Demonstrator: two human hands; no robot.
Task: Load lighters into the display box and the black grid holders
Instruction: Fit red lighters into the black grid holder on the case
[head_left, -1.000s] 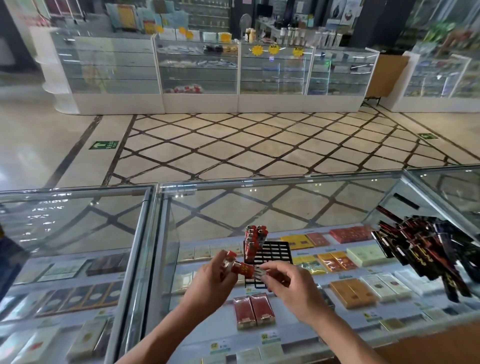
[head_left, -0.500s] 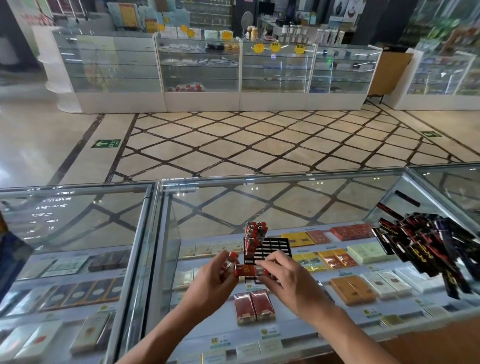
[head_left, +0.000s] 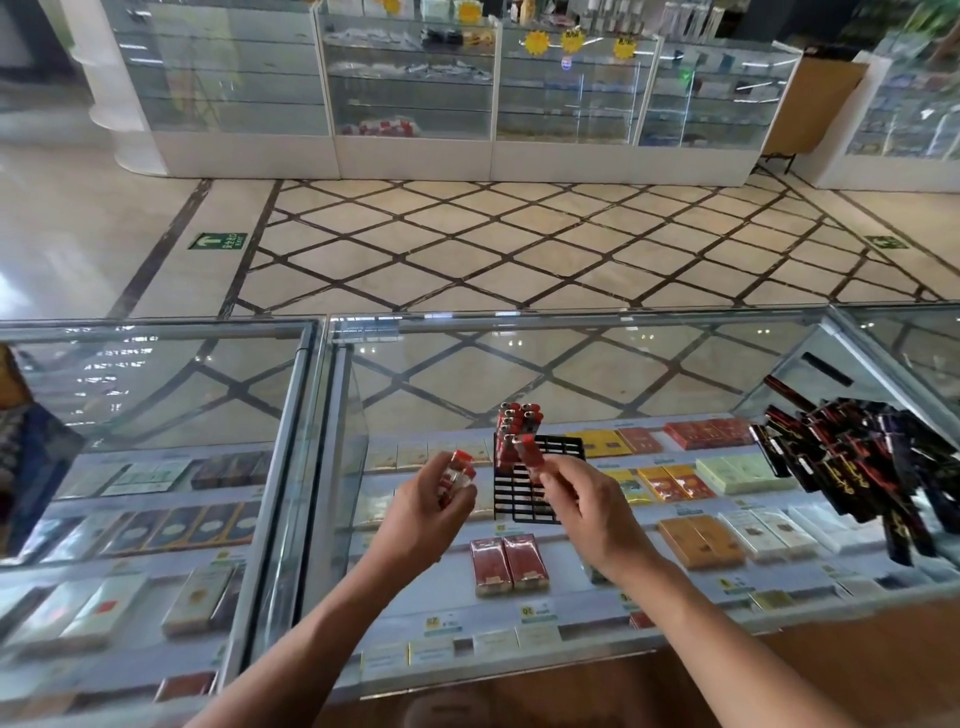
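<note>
Lighter is pinched upright by right hand for slotting into black grid holder; spares are gripped in left hand.

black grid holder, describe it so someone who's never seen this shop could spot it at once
Find the middle glass counter in front of the person. On it, just beyond the left hand and right hand, sits the black grid holder. It is the only open black lattice there, with red lighters standing in its far left corner.
</note>
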